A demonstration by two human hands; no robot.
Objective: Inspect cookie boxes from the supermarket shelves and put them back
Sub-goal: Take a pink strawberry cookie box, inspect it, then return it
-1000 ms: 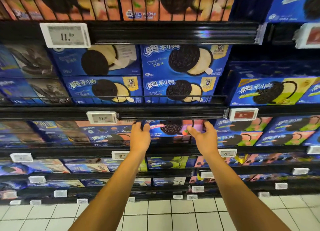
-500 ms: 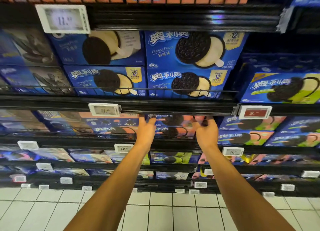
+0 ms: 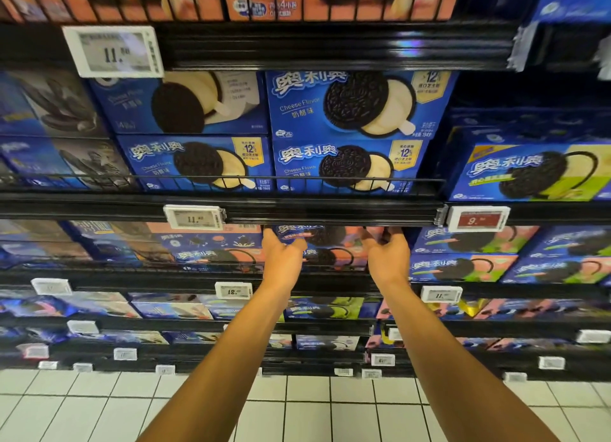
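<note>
A blue and orange cookie box (image 3: 325, 238) lies on top of a like box (image 3: 327, 258) on the middle shelf, just under the black shelf rail (image 3: 330, 215). My left hand (image 3: 283, 259) holds its left end, thumb on the front face. My right hand (image 3: 389, 259) grips its right end with curled fingers. The rail above hides the top of the box and my fingertips.
Blue cheese-flavour cookie boxes (image 3: 350, 134) fill the shelf above behind a wire guard. Green and pink cookie boxes (image 3: 463, 266) sit to the right. Price tags (image 3: 195, 217) hang on the shelf rails. Lower shelves hold more boxes, with white floor tiles (image 3: 304, 408) below.
Both hands have pushed the cookie box back into the shelf, under the rail. The camera has tilted a little and drawn closer.
</note>
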